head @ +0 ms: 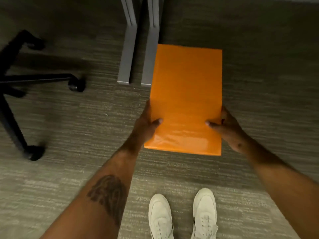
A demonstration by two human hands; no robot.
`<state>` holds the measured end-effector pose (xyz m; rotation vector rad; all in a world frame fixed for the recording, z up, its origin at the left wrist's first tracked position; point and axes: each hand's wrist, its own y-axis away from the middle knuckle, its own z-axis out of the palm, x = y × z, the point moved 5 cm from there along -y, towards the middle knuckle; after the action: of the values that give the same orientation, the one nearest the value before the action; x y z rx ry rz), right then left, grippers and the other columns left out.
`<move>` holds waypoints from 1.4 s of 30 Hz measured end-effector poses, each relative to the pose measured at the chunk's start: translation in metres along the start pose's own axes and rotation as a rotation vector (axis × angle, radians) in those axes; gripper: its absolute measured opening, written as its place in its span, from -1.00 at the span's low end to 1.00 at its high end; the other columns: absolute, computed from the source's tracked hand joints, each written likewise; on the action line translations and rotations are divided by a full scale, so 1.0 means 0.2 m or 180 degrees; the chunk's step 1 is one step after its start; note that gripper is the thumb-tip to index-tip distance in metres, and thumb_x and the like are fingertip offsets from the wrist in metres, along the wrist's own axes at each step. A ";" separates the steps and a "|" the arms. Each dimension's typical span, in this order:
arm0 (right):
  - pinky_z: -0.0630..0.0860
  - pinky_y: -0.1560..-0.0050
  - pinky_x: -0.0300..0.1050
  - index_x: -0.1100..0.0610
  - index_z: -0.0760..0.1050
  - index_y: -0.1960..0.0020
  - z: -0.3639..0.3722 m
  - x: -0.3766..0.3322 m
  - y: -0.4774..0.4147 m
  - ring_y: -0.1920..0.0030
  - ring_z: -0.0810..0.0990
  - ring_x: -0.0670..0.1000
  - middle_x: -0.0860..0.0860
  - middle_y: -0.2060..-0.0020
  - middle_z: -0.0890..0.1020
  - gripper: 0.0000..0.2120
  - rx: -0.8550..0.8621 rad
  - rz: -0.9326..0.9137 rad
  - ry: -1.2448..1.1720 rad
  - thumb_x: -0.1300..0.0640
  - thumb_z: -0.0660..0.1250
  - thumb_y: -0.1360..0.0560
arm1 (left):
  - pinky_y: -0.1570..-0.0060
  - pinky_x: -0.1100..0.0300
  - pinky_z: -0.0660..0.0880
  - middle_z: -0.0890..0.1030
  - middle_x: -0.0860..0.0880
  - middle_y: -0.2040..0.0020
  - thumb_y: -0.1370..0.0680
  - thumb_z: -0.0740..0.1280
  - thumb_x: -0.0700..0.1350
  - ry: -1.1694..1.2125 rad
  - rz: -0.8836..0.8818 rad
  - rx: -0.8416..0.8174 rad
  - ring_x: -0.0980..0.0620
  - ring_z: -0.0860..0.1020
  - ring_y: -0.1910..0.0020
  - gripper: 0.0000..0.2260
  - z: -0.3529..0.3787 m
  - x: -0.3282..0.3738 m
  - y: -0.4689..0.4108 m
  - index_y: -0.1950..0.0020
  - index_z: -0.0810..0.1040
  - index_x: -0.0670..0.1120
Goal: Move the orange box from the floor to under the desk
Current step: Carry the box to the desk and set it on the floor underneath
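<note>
Both hands, left hand [146, 125] and right hand [229, 130], grip unlabeled orange box [185, 99].

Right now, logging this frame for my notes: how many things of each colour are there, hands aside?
Orange: 1, the box
White: 2, the shoes
Grey: 2, the desk legs
Black: 1, the chair base
Total: 6

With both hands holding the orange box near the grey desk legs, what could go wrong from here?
1. The orange box has its far left corner right by the grey desk legs; pushed forward, it may catch on them.
2. The left hand and right hand grip only the near end, thumbs on a glossy top, so the box could tip or slip.
3. The chair base stands close on the left, a possible trip hazard.
</note>
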<state>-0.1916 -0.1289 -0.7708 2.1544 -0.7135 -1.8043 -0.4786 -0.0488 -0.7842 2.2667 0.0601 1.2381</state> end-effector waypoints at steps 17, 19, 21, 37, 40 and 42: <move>0.57 -0.17 -0.05 -0.01 0.21 -0.53 -0.04 0.16 -0.59 -0.19 0.59 -0.07 0.03 -0.34 0.53 -0.27 0.0145 -0.0005 -0.0113 0.24 0.46 -0.47 | -0.18 -0.08 0.51 0.37 -0.12 -0.49 -0.60 0.34 -0.09 0.0288 -0.0013 0.0064 -0.11 0.49 -0.25 -0.28 0.14 0.00 -0.53 -0.61 -0.03 0.17; 0.57 0.01 -0.26 0.02 0.28 -0.49 -0.03 0.15 -0.55 -0.10 0.59 -0.17 -0.01 -0.25 0.58 -0.35 0.0285 0.0000 -0.0111 0.21 0.45 -0.48 | -0.21 -0.18 0.52 0.39 -0.11 -0.49 -0.56 0.39 0.00 0.0430 -0.0092 0.0083 -0.15 0.50 -0.28 -0.25 0.16 -0.02 -0.53 -0.60 -0.01 0.17; 0.54 -0.01 -0.15 -0.04 0.35 -0.40 -0.01 0.16 -0.48 -0.11 0.58 -0.10 -0.13 -0.11 0.59 -0.45 0.0360 0.0154 -0.0086 0.09 0.47 -0.47 | -0.24 -0.26 0.48 0.37 -0.08 -0.51 -0.39 0.47 0.23 0.0717 -0.0285 0.0135 -0.17 0.46 -0.36 -0.09 0.15 -0.07 -0.50 -0.59 0.02 0.14; 0.44 -0.06 0.07 -0.07 0.38 -0.36 0.04 0.18 -0.59 -0.17 0.54 -0.04 -0.13 -0.18 0.59 -0.36 0.0603 0.0672 -0.1021 0.00 0.54 -0.35 | 0.04 0.00 0.58 0.59 0.00 -0.13 -0.60 0.32 -0.23 0.1298 -0.0283 0.0097 -0.07 0.57 -0.11 -0.63 0.09 0.05 -0.57 -0.37 0.45 0.07; 0.44 -0.08 0.05 -0.04 0.42 -0.30 0.02 0.08 -0.73 -0.15 0.55 -0.08 -0.16 -0.12 0.61 -0.51 0.0694 0.0519 -0.1107 0.06 0.50 -0.43 | -0.04 -0.05 0.54 0.52 -0.05 -0.32 -0.61 0.31 -0.19 0.1398 -0.0312 0.0070 -0.12 0.51 -0.21 -0.55 0.07 0.13 -0.71 -0.46 0.37 0.10; 0.45 -0.16 0.10 -0.05 0.42 -0.28 0.01 0.04 -0.82 -0.16 0.54 -0.07 -0.18 -0.09 0.60 -0.55 0.0776 0.0497 -0.1095 0.05 0.49 -0.45 | -0.04 -0.02 0.49 0.49 -0.06 -0.35 -0.62 0.30 -0.17 0.1384 -0.0344 0.0096 -0.12 0.48 -0.23 -0.53 0.06 0.17 -0.79 -0.51 0.31 0.08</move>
<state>-0.1577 0.0066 -0.8565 1.8733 -1.2005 -2.1185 -0.4151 0.0892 -0.8405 1.9503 0.3582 1.6549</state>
